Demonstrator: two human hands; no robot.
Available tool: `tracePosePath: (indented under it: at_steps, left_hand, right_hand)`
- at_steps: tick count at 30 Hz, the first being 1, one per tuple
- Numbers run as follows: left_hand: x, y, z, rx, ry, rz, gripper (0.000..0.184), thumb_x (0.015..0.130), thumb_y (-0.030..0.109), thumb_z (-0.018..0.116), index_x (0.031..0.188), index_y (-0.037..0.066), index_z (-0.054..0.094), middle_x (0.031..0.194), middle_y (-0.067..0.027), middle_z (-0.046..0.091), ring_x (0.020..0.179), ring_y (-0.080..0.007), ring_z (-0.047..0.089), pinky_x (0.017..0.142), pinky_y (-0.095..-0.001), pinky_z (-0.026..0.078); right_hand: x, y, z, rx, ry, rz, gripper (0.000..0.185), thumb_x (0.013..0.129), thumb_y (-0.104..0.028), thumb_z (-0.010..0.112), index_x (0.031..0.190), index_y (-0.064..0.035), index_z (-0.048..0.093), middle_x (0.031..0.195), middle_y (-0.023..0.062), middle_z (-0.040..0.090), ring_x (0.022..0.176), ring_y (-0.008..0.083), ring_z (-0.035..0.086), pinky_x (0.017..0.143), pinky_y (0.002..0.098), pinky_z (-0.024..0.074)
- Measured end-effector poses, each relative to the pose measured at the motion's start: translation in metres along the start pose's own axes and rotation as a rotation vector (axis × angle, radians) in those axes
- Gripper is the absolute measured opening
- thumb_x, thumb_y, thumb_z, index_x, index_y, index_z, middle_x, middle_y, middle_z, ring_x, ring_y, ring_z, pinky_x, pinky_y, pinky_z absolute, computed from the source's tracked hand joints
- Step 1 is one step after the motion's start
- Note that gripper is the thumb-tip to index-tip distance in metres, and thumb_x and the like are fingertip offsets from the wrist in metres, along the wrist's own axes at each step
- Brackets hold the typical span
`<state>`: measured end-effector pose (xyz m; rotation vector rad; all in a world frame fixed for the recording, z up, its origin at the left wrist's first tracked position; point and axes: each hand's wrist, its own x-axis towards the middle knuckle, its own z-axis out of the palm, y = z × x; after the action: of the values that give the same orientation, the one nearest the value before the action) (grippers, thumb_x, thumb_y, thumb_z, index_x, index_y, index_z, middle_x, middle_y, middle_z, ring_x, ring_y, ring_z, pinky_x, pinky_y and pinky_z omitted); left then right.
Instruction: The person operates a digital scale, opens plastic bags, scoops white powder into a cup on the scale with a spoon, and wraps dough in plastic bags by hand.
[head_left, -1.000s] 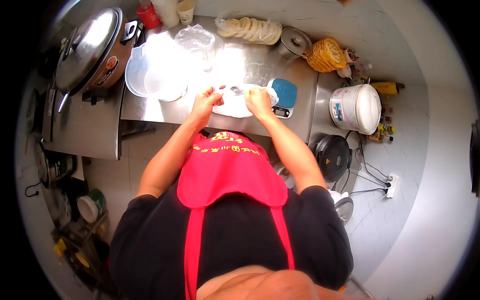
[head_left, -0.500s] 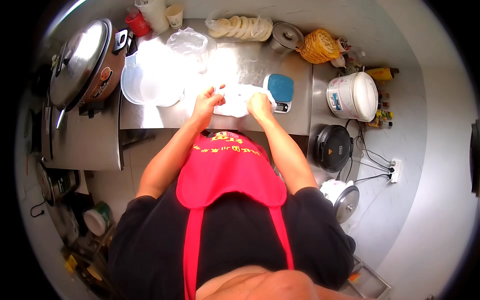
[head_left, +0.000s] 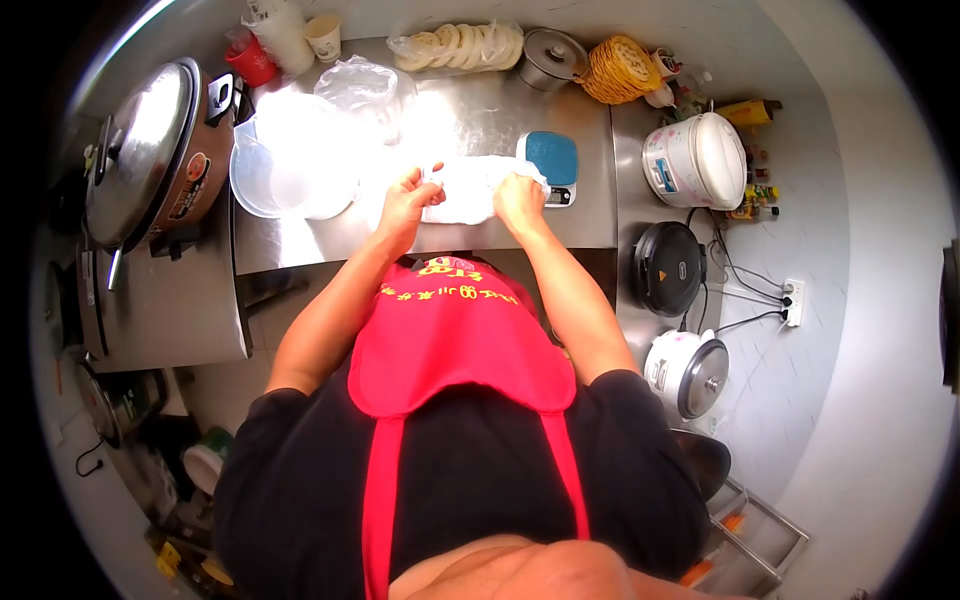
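A crumpled white plastic bag point(head_left: 468, 192) stretches between my two hands over the front edge of the steel counter. My left hand point(head_left: 406, 208) pinches its left end, with the thumb and forefinger bent together. Closed like a fist, my right hand point(head_left: 521, 205) grips the right end. Just behind my right hand sits a kitchen scale point(head_left: 552, 160) with a blue top, partly covered by the bag's edge. Left of my left hand stands a clear plastic tub point(head_left: 258, 182), washed out by glare. What the bag contains, if anything, cannot be made out.
Along the back stand a clear bag point(head_left: 362, 85), bagged pale flat rounds point(head_left: 455, 47), a lidded steel pot point(head_left: 553, 58) and a woven yellow item point(head_left: 620, 70). A big brown cooker point(head_left: 185, 190) is on the left. Rice cooker point(head_left: 697, 160) and black electric griddle point(head_left: 667, 270) stand right.
The view has shifted slightly, so the counter items appear a little further left. Both hands keep their hold on the white bag, almost in the same place.
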<state>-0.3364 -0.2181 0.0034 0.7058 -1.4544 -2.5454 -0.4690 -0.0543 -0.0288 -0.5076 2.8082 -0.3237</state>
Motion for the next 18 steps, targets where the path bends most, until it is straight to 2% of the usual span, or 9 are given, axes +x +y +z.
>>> tracePosePath:
  at_steps: [3,5,12,14,16,18]
  left_hand:
    - [-0.002,-0.001,-0.004,0.003,-0.034,0.009,0.039,0.086,0.008,0.062,0.123,-0.004,0.055,0.077,-0.0013,0.060,0.070,-0.0076,0.051,0.070,-0.0216,0.040]
    - [-0.004,0.000,-0.009,0.016,-0.016,0.013,0.039,0.087,0.008,0.061,0.123,-0.004,0.055,0.077,-0.0012,0.060,0.070,-0.0076,0.051,0.069,-0.0216,0.040]
    - [-0.008,-0.009,-0.018,-0.065,0.021,-0.017,0.035,0.088,0.008,0.057,0.121,-0.002,0.058,0.074,0.0007,0.056,0.069,-0.0075,0.050,0.066,-0.0212,0.038]
    - [-0.010,-0.007,-0.017,-0.048,0.020,-0.016,0.034,0.087,0.008,0.057,0.120,-0.003,0.059,0.073,0.0011,0.055,0.068,-0.0074,0.049,0.066,-0.0213,0.038]
    - [-0.010,-0.004,-0.016,-0.028,0.019,-0.007,0.034,0.087,0.007,0.056,0.119,-0.003,0.060,0.073,0.0015,0.054,0.067,-0.0073,0.048,0.065,-0.0213,0.038]
    - [-0.010,-0.005,-0.017,-0.043,0.053,-0.015,0.035,0.086,0.006,0.056,0.120,-0.004,0.059,0.073,0.0014,0.053,0.066,-0.0073,0.047,0.064,-0.0213,0.037]
  right_hand:
    - [0.004,0.001,0.019,-0.124,-0.045,-0.073,0.021,0.079,-0.010,0.054,0.084,0.0003,0.073,0.088,0.0253,0.069,0.085,0.0375,0.069,0.076,0.0454,0.0554]
    - [-0.002,-0.007,0.030,-0.245,-0.102,-0.214,0.020,0.079,-0.009,0.055,0.082,-0.0013,0.073,0.085,0.0232,0.069,0.081,0.0353,0.070,0.072,0.0440,0.0564]
    - [-0.028,-0.038,-0.002,-0.188,-0.106,-0.352,0.017,0.075,-0.007,0.058,0.081,-0.0013,0.073,0.081,0.0210,0.070,0.079,0.0347,0.070,0.069,0.0441,0.0565]
    - [-0.029,-0.051,0.004,-0.213,-0.207,-0.477,0.017,0.074,-0.007,0.058,0.081,-0.0015,0.073,0.081,0.0210,0.070,0.079,0.0344,0.070,0.070,0.0433,0.0564]
    - [-0.018,-0.045,0.018,-0.250,-0.229,-0.487,0.018,0.076,-0.009,0.058,0.081,-0.0021,0.073,0.081,0.0209,0.069,0.078,0.0346,0.070,0.070,0.0427,0.0564]
    - [-0.004,-0.031,0.022,-0.204,-0.178,-0.404,0.019,0.077,-0.011,0.058,0.082,-0.0020,0.073,0.082,0.0208,0.069,0.078,0.0349,0.070,0.070,0.0428,0.0562]
